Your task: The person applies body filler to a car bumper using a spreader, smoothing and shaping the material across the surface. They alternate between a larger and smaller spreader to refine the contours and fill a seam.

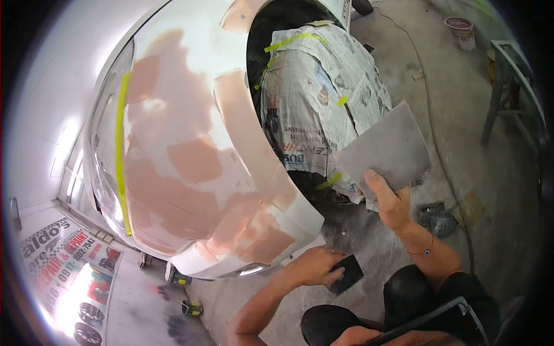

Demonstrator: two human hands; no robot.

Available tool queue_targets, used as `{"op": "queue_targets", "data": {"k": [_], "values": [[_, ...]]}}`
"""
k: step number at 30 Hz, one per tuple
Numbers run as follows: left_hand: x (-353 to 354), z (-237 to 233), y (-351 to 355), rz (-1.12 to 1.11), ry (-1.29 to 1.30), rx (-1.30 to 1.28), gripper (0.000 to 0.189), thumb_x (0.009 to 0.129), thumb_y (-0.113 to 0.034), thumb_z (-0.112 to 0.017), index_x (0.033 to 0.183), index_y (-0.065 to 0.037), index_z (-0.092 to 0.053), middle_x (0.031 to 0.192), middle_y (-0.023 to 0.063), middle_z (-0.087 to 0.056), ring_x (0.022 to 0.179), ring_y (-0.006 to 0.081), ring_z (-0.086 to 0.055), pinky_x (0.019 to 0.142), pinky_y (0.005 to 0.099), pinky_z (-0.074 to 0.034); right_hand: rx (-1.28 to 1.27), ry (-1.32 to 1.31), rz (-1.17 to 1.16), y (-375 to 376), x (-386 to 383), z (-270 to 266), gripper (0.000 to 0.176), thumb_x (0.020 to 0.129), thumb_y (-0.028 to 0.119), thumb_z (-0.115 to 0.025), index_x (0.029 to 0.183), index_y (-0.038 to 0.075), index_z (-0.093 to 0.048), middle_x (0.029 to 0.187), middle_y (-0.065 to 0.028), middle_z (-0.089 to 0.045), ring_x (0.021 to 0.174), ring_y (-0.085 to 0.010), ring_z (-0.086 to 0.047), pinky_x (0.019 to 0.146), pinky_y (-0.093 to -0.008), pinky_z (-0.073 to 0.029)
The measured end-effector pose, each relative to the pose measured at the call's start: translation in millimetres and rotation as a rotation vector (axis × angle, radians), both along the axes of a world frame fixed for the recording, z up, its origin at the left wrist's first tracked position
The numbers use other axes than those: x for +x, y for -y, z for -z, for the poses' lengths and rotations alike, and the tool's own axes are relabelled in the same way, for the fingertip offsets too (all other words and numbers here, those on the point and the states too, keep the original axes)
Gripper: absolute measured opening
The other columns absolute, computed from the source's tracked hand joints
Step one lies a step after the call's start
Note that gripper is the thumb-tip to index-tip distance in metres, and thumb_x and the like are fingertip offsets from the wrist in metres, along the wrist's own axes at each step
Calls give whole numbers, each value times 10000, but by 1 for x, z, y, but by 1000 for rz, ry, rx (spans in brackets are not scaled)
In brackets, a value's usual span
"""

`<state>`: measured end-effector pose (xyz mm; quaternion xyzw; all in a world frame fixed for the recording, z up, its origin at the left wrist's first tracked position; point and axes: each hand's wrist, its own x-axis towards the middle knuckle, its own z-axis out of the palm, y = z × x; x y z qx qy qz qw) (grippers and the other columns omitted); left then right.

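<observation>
Right hand (392,199) pinching grey sheet (389,147) by edge, left hand (318,267) gripping pad (348,277), open floor (461,138)

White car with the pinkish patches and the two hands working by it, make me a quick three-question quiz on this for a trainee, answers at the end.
1. Multiple choice: what covering is taped up at the dark wheel arch of the white car with pinkish patches?
A) brown cardboard
B) printed newspaper
C) blue plastic
2. True or false: the left hand holds a flat black rectangular pad.
3. Fill the gap: the right hand holds a flat, four-sided ____ sheet.

Key: 1 B; 2 true; 3 grey.
</observation>
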<state>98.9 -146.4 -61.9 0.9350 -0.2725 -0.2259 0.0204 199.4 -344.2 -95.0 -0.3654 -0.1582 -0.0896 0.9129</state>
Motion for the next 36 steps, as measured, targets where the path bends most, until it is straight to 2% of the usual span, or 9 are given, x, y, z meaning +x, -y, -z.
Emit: {"op": "queue_targets", "data": {"k": [3,6,11,16,18,21,28,31,36], "values": [[-1,-1,-6,100,302,-162,288,850,-235,-634,952,34,-644,1230,218,-625,1075,392,-616,1119,473,-388,76,-50,-49,-12,1,2,101,929,66,-631,1000,-5,-647,924,-13,-650,791,-85,-602,655,-250,-487],[7,-20,-5,30,412,-187,273,852,-237,-628,942,20,-638,1115,232,-656,984,406,-637,1000,483,-474,17,-14,-54,-17,-1,2,103,925,57,-631,1007,-5,-637,920,-14,-644,781,-85,-599,642,-246,-485],[2,11,-3,-314,45,9,271,924,-275,-585,1012,-24,-638,910,256,-663,833,459,-631,740,548,-481,28,-2,-30,-21,0,5,140,919,57,-632,1045,-1,-614,941,-26,-634,778,-87,-593,643,-249,-486],[-10,122,-17,-406,-34,-163,346,952,-294,-557,1189,-45,-588,922,282,-654,878,472,-622,775,551,-477,-228,-4,42,-27,4,24,369,876,-1,-613,1235,-29,-533,1137,-133,-613,981,-207,-617,850,-335,-511],[-6,142,-27,-363,-193,-100,391,967,-287,-530,1286,-62,-558,976,301,-652,922,480,-617,819,552,-469,-768,407,495,-33,-2,18,627,778,-22,-596,1381,-56,-427,1337,-232,-492,1173,-347,-532,1011,-407,-429],[-18,171,-31,-425,-131,-105,306,963,-235,-516,1164,-11,-571,1009,274,-663,974,468,-620,876,560,-463,-761,664,287,-82,-9,55,800,687,51,-619,1440,-57,-373,1428,-262,-388,1240,-409,-455,1036,-456,-380],[-17,176,-37,-379,-184,-194,382,988,-189,-490,1307,21,-498,1202,319,-593,1100,474,-586,962,535,-445,-940,825,486,-124,-31,56,819,655,103,-660,1411,-63,-392,1418,-212,-415,1251,-384,-432,1025,-501,-356],[-17,201,-50,-561,36,-512,375,971,-174,-547,1280,37,-515,1182,260,-620,1034,396,-623,916,453,-474,-873,768,503,-131,-25,35,820,643,89,-668,1401,-70,-401,1415,-218,-411,1247,-380,-435,1020,-494,-355],[-11,212,-56,-329,352,-639,318,908,-66,-621,1208,33,-584,1162,217,-645,1085,329,-633,947,431,-475,-924,764,548,-140,-33,55,833,635,83,-675,1397,-93,-391,1412,-241,-398,1242,-401,-433,1023,-507,-354]]}}
